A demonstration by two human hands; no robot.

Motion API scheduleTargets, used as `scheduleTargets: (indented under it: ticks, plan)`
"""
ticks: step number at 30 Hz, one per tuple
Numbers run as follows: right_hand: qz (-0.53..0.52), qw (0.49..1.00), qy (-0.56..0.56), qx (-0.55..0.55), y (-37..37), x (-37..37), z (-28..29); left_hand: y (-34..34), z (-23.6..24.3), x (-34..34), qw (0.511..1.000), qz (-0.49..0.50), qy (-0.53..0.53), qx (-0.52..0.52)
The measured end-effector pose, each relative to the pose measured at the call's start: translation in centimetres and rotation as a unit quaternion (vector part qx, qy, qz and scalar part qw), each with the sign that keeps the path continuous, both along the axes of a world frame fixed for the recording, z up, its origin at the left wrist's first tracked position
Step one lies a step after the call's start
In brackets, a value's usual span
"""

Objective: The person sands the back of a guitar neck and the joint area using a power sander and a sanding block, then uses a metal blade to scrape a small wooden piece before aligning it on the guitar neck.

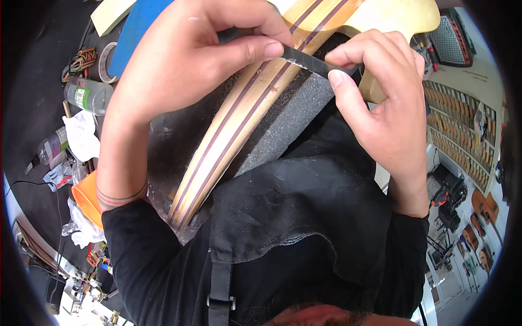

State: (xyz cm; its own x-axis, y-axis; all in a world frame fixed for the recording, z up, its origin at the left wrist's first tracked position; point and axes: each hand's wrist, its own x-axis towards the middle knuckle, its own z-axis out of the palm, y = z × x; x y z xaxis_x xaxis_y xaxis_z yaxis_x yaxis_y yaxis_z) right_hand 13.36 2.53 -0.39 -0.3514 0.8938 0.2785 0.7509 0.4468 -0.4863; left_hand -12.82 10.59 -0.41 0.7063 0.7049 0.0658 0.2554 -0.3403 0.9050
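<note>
A thin dark metal scraper blade [305, 60] spans the gap between my two hands. My left hand [201, 54] pinches one end of it between thumb and fingers. The other end is gripped by my right hand [383, 89], its thumb pressed on the blade's near face. The blade lies across the back of a pale wooden guitar neck [234, 122] with two dark purple-brown stripes, and pale shavings cling along its edge. The neck slants from the upper middle toward my lap. At its far end it joins a pale yellow guitar body [394, 15].
A grey speckled block [291, 122] sits beside the neck. On the dark bench at left are a clear bottle [89, 96], a tape roll [107, 62], crumpled white paper [82, 135] and an orange container [87, 196]. A rack of wooden-handled tools [462, 127] stands at right.
</note>
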Motion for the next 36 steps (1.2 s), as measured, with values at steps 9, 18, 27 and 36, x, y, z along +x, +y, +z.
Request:
scheduleTargets:
  ticks: [9,18,27,36]
  plan:
    - [0.003,0.999,-0.045,-0.005,1.1,-0.8,-0.7,0.4,-1.2,0.7,0.997,0.011,-0.02,0.068]
    - [-0.037,0.986,-0.108,0.12,0.6,-1.8,-2.1,1.7,-4.4,1.2,0.861,-0.003,0.002,0.508]
    - [0.001,0.987,-0.078,0.14,-0.7,-2.1,-4.1,0.3,-3.5,0.6,0.898,-0.031,-0.004,0.44]
    - [-0.022,0.981,-0.094,0.166,0.1,-1.5,-3.5,1.8,-5.0,1.0,0.851,-0.015,-0.014,0.524]
